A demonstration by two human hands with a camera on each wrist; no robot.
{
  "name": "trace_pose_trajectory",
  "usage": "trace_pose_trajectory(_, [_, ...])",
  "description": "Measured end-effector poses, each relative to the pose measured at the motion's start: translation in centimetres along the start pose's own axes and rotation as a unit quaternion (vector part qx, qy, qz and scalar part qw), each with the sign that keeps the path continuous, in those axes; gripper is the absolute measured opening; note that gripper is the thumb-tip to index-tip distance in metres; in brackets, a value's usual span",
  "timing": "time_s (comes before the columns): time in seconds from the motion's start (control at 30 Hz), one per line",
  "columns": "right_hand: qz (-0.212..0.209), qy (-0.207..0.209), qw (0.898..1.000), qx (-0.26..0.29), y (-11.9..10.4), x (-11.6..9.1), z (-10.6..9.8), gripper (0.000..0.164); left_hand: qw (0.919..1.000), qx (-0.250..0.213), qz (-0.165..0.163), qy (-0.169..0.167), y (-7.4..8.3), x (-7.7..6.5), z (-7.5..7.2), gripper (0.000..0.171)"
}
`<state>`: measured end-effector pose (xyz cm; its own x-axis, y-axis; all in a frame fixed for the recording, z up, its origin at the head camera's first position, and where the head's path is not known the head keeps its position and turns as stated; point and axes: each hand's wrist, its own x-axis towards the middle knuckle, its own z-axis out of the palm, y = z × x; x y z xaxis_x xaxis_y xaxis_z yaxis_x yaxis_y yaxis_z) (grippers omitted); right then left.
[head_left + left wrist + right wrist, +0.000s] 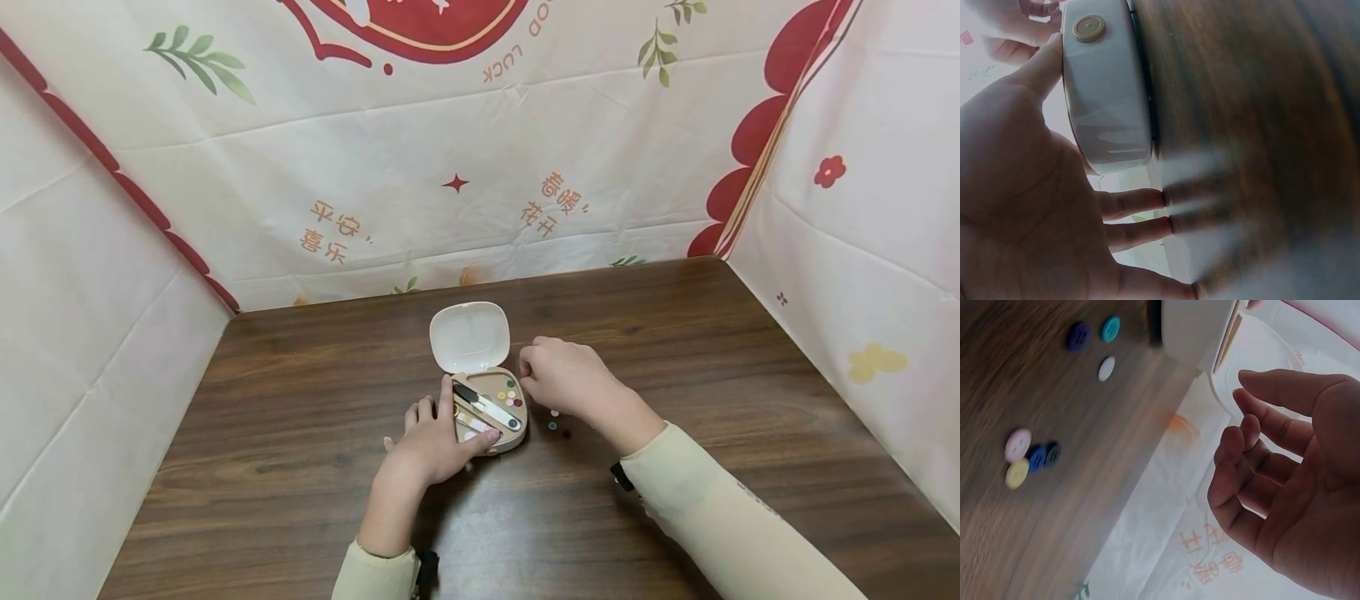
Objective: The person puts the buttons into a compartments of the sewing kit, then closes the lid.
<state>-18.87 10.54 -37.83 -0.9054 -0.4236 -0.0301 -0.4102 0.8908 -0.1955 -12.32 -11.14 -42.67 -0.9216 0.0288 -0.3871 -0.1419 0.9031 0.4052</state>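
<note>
A small beige case (515, 441) stands on the table with its white lid (469, 337) raised. Buttons (512, 394) in several colours lie in its right compartment; a slim black and white tool (487, 406) crosses the middle. My left hand (431, 446) steadies the case, thumb over the front rim and index finger along the left side. Its other fingertips (1159, 199) meet the table, fingers mostly straight. My right hand (566, 377) is beside the case's right edge, fingers loosely curled. Between its thumb and index fingertips, the right wrist view shows a small gap and no object.
Loose buttons lie on the wood table right of the case, among them purple (1077, 336), teal (1110, 329), white (1106, 369), pink (1018, 445) and yellow (1017, 474) ones. A gold round clasp (1089, 28) marks the case's front. Printed cloth (420, 167) hangs behind the table.
</note>
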Motion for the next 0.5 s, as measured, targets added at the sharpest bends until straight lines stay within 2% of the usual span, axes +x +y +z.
trace_pose_trajectory(0.3, [0.016,-0.023,1.0,-0.004,2.3,-1.5,0.1,0.007,1.0,-0.007,0.002,-0.005,0.4,-0.6,-0.6,0.115])
trace_pose_trajectory(0.5, [0.034,-0.05,0.998,0.001,3.6,-2.2,0.3,0.014,0.9999,-0.011,0.005,-0.001,0.4,-0.9,-0.6,0.115])
